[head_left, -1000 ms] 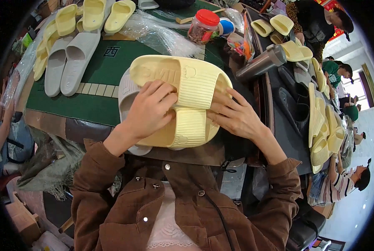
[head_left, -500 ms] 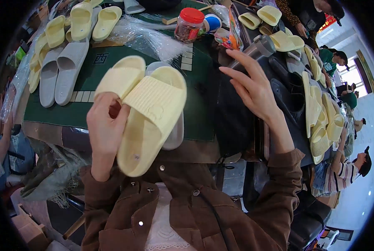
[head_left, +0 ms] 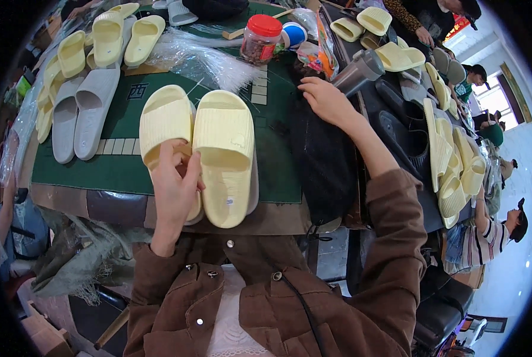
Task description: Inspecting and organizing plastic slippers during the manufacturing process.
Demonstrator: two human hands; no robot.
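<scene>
Two pale yellow slide sandals [head_left: 224,149] lie side by side, soles down, on a green table mat [head_left: 117,166], with a grey sandal partly hidden beneath them. My left hand [head_left: 177,187] grips the pair at the heel end, fingers between the two. My right hand [head_left: 325,98] reaches far to the right and rests, fingers spread, on a black bag [head_left: 322,160] at the table's right side, holding nothing I can see.
A pair of grey sandals [head_left: 78,116] and several yellow ones [head_left: 108,35] lie at the left back. A red-lidded jar [head_left: 260,38], clear plastic bags [head_left: 206,59] and a metal flask [head_left: 358,71] stand behind. Other people sit at the right among more yellow sandals [head_left: 450,166].
The sandals went from pressed together under both hands to laid flat side by side. My right hand let go and moved right onto the black bag.
</scene>
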